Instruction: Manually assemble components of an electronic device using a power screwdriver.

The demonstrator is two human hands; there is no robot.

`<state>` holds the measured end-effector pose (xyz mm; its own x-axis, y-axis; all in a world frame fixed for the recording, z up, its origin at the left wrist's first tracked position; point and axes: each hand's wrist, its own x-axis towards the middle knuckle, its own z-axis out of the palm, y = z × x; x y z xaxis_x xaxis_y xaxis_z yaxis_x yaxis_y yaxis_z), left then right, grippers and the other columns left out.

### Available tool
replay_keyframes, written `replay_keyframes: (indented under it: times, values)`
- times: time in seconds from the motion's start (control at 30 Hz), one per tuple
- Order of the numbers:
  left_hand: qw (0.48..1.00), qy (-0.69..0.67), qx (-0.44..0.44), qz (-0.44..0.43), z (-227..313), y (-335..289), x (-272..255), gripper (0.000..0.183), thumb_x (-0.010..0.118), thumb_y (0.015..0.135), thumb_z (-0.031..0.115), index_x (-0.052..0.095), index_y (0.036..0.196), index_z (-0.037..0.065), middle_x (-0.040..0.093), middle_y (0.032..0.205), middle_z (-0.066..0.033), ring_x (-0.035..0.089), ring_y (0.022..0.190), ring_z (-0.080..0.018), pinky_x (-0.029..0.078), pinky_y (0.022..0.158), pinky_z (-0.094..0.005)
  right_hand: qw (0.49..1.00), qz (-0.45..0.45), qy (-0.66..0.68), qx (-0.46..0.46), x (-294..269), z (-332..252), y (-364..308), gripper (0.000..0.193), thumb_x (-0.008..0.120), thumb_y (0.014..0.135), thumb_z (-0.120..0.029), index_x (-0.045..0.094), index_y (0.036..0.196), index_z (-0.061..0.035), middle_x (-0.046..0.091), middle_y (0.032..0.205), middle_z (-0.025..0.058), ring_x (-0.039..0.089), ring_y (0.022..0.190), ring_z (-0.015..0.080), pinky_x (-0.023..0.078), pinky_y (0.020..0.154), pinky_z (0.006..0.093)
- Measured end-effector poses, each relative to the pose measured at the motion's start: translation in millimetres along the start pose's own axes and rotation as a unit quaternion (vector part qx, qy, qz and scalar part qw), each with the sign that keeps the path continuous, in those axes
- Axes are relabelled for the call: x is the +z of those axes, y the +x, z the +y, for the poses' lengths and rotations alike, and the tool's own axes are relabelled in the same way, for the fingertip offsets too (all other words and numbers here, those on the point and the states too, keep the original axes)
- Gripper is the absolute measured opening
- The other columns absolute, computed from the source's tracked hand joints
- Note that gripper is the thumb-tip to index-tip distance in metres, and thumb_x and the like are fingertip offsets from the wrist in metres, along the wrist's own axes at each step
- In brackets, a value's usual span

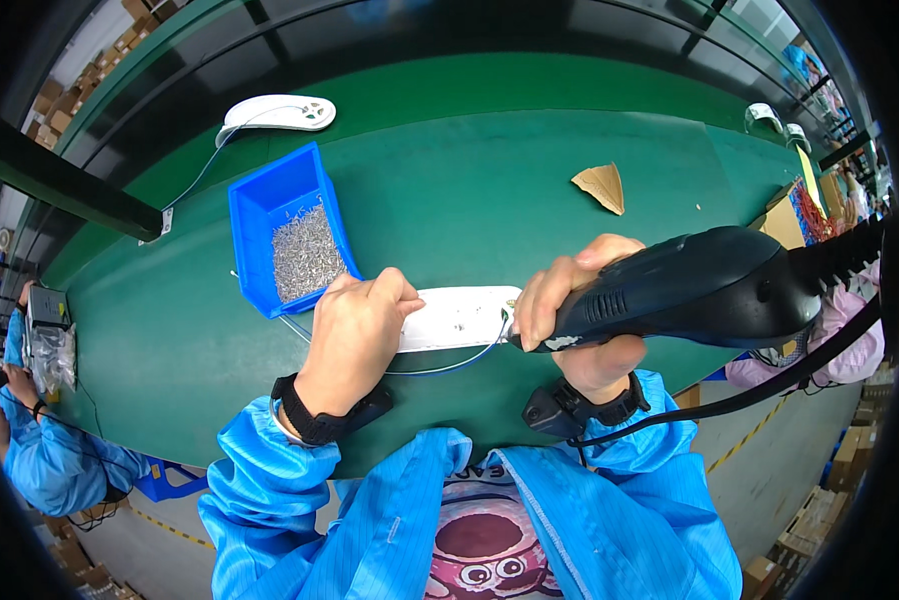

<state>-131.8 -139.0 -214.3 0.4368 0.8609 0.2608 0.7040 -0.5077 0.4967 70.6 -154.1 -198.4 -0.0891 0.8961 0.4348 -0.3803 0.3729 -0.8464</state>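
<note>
White plastic panel (457, 318) lay flat on the green bench (529, 180), just ahead of the person's chest and between the two hands. The left hand (354, 335) pressed down on the panel's left end, fingers curled closed over its edge and pinning it. The right hand (579, 320) was wrapped tight around a dark electric screwdriver (684, 288), whose tip met the panel's right end; a black cable (759, 385) trailed from the tool toward the right. A thin blue wire (449, 366) looped out from under the panel along its near side.

The panel looked light and stiff, a thin moulded shell that would slide easily on the smooth bench, so it seemed best held flat by its edge or end, well away from the driver tip, with the wire left free and not tugged.

Just beyond the left hand stood a blue bin (259, 215) holding a heap of small silvery screws (306, 252). Farther back, a second white oval housing (277, 112) with its own wire rested near the bench's far edge, and a scrap of brown cardboard (600, 186) lay well apart to the right. At the far left, another person's blue sleeve (44, 460) showed.
</note>
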Motion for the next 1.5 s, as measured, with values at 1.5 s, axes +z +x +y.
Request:
replay_keyframes:
  times: [1.5]
  values:
    - [0.991, -0.109, -0.059, -0.052, -5, 13, 4, 0.017, 0.068, 0.069, 0.004, 0.052, 0.075, 0.002, 0.064, 0.091, -0.0148, 0.062, 0.078, -0.0288, 0.049, 0.066, -0.0325, 0.986, 0.095, 0.130, -0.032, 8, 19, 5, 0.072, 0.069, 0.069, -0.048, 0.038, 0.107, 0.0047, 0.054, 0.066, 0.0116, 0.052, 0.052, 0.0128, 0.041, 0.046, 0.0204]
